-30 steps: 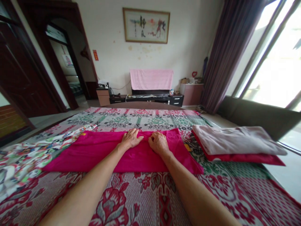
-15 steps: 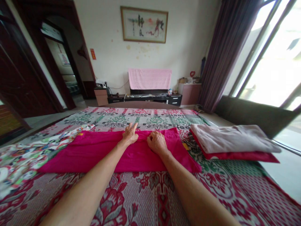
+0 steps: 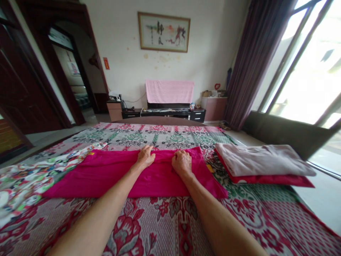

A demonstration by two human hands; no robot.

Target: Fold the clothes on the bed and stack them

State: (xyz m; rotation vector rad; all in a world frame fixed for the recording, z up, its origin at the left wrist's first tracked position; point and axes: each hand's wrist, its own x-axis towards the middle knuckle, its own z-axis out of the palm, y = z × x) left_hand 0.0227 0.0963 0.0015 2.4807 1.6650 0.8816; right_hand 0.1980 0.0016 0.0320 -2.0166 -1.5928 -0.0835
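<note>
The bright magenta cloth (image 3: 160, 185) is a single strong colour, folded into a wide, flat band with soft creases, a ridge of bunched fabric along its far edge, and small yellow tabs (image 3: 210, 168) showing near its far left corner and at its right edge. It lies in front of the person on a patterned cover (image 3: 165, 227) woven with red, green and grey flowers — between a crumpled multicoloured print cloth (image 3: 29, 181), which meets its left end, and a pile of a pale grey folded garment (image 3: 266, 160) on a red one (image 3: 282, 180), set apart on the right. Beyond are a low black cabinet (image 3: 197, 115), a pink towel (image 3: 169, 91) hung over something dark, a framed picture (image 3: 164, 32) on the pale wall, dark doors at left, and a purple curtain (image 3: 255, 53) beside the bright window. The magenta cloth's long axis runs left to right across the person's front, its near edge about level and its ends slanting inward toward the far side. The left hand (image 3: 146, 156) rests at the far edge, thumb apart from the fingers; the right hand (image 3: 182, 162) lies close by with fingers curled under — whether either pinches fabric, I cannot tell.
</note>
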